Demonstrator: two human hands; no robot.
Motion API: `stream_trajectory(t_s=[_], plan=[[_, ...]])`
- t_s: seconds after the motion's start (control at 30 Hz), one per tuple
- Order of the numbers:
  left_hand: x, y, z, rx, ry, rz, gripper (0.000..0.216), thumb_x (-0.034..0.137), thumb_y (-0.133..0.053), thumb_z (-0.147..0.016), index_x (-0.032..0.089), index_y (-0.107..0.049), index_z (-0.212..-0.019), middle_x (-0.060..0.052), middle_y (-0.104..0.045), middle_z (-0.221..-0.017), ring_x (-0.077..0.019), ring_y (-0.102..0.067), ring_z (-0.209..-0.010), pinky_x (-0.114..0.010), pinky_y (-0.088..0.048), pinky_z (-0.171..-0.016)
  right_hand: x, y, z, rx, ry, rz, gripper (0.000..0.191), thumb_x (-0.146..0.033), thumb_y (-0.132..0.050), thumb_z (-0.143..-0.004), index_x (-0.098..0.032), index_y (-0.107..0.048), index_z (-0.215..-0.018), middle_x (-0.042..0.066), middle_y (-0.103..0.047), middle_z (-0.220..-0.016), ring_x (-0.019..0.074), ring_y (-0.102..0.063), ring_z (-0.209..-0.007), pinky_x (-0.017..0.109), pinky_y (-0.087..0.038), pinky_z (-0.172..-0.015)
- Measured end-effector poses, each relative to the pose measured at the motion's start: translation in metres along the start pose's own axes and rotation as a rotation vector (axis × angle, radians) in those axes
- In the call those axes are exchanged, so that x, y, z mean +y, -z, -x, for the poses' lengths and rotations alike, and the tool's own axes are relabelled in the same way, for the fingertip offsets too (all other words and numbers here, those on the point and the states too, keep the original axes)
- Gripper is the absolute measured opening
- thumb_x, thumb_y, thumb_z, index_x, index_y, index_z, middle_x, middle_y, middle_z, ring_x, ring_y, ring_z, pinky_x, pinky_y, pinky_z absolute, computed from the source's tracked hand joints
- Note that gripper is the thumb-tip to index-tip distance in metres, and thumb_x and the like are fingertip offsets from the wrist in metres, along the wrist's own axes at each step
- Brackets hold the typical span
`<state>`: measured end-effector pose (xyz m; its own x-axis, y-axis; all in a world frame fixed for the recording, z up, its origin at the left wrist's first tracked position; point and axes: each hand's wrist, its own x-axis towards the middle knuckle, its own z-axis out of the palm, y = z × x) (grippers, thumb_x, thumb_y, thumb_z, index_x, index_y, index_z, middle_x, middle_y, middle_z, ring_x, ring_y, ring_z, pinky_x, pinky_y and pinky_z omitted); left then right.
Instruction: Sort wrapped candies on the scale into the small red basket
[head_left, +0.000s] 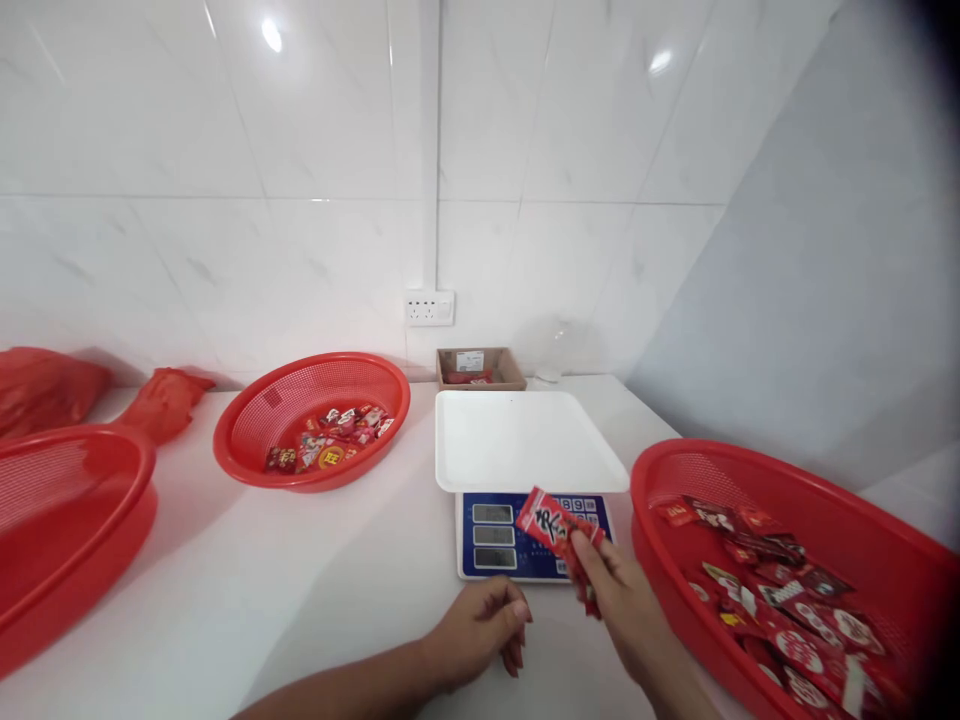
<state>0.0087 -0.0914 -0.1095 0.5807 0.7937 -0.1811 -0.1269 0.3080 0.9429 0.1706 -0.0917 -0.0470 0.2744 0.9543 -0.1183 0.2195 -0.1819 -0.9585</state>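
Observation:
My right hand [611,580] pinches a few small red snack packets [555,525] between thumb and fingers, just in front of the scale's keypad. The top packet is red with bold black lettering. My left hand [484,625] rests low before the scale, its fingers loosely curled with nothing visible in them. The digital scale [469,560] has a blue panel with three grey displays and a bare white weighing tray [525,435]. The packets partly cover its keys. To the right of my right hand, a red basket [645,480] holds many similar packets [795,610].
Left of the scale, a second red basket [247,400] contains a smaller pile of packets. Another red basket [112,520] is cut off at the left edge. Red plastic bags [169,400] lie behind it. A cardboard box [510,370] stands by the tiled wall, under a socket [429,308].

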Motion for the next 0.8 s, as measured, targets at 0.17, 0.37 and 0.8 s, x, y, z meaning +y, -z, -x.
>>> stream_trajectory(t_s=[0.17,0.37,0.8], plan=[[-0.003,0.005,0.003,-0.078,-0.009,-0.034,0.052,0.065,-0.057,-0.066,0.014,-0.048,-0.073,0.004,-0.049,-0.058,-0.0062,-0.049,-0.045,-0.02,-0.042,-0.043,-0.046,0.004,-0.047,0.057,0.135,0.141,0.047,-0.061,-0.044,-0.077,-0.018,-0.059,-0.09,-0.001,-0.057,-0.061,0.0159,-0.054,-0.055,0.026,-0.04,-0.052],[-0.001,0.005,0.0,-0.054,0.028,-0.005,0.055,0.069,-0.056,-0.063,0.015,-0.047,-0.067,0.003,-0.048,-0.055,-0.0073,-0.048,-0.043,-0.022,-0.041,-0.042,-0.057,0.0,-0.083,0.197,0.226,0.276,0.064,-0.055,-0.043,-0.079,-0.017,-0.038,-0.13,0.005,-0.062,-0.088,0.0185,-0.061,-0.068,0.033,-0.047,-0.068],[0.002,0.01,0.001,-0.086,0.132,-0.149,0.041,0.048,-0.071,-0.057,0.016,-0.047,-0.062,0.003,-0.051,-0.051,-0.0103,-0.051,-0.047,-0.021,-0.036,-0.046,-0.058,0.049,-0.069,0.188,0.378,0.539,0.056,-0.045,-0.045,-0.08,-0.019,-0.04,-0.13,0.011,-0.041,-0.139,0.0253,-0.035,-0.128,0.043,-0.028,-0.105]])
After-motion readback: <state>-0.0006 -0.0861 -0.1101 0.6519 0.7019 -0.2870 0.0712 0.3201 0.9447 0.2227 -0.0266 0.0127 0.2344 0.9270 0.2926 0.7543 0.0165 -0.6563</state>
